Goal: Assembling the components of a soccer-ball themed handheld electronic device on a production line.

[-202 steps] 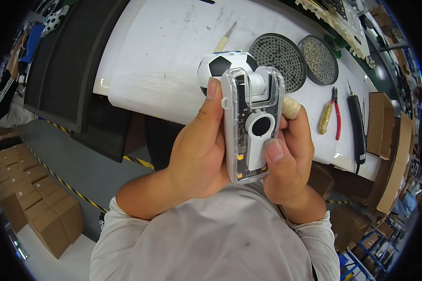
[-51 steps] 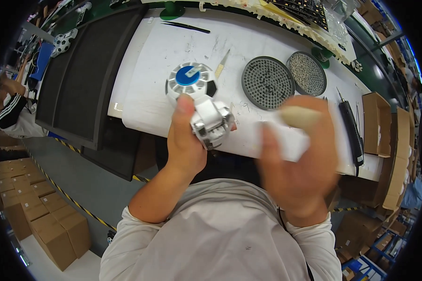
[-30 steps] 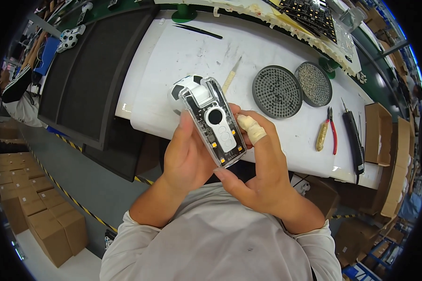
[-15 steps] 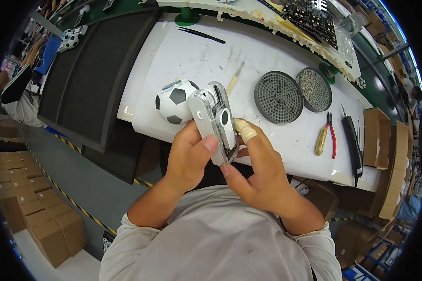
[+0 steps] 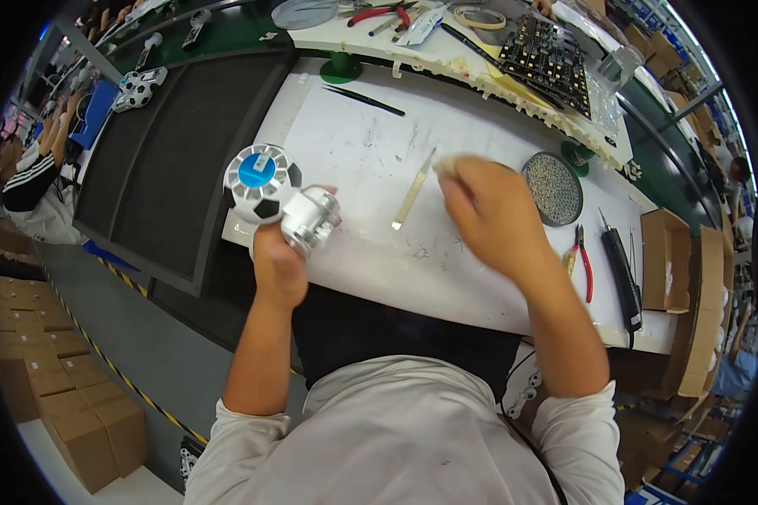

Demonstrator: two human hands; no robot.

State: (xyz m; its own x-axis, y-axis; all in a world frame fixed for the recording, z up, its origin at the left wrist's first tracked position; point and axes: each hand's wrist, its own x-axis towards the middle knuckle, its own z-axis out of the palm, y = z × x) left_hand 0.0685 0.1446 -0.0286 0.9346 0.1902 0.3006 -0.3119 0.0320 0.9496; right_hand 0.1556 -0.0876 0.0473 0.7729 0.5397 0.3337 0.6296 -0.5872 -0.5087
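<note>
My left hand [image 5: 280, 265] is closed around a device with a soccer-ball-patterned round head and a silver-and-white body [image 5: 309, 220]. The ball's blue round face with a small metallic piece is turned up. Over the table's middle, my right hand [image 5: 501, 215] is smeared by motion, its fingers curled and partly hidden, with a pale wrap on one finger. Close to its left lies a craft knife [image 5: 412, 195] with a pale handle. Black tweezers [image 5: 364, 100] rest farther back. A round dish of small metal parts [image 5: 554, 189] sits right of that hand.
Red-handled cutters [image 5: 586, 265] and a black electric screwdriver [image 5: 621, 268] lie at the right, beside an open cardboard box [image 5: 667, 257]. A raised shelf at the back holds circuit boards [image 5: 547, 63] and red-handled pliers [image 5: 379, 14]. Black trays [image 5: 173, 143] flank the left.
My right hand has let go of the device and moved up and right over the table. My left hand has carried the device left and turned it, so the blue face shows.
</note>
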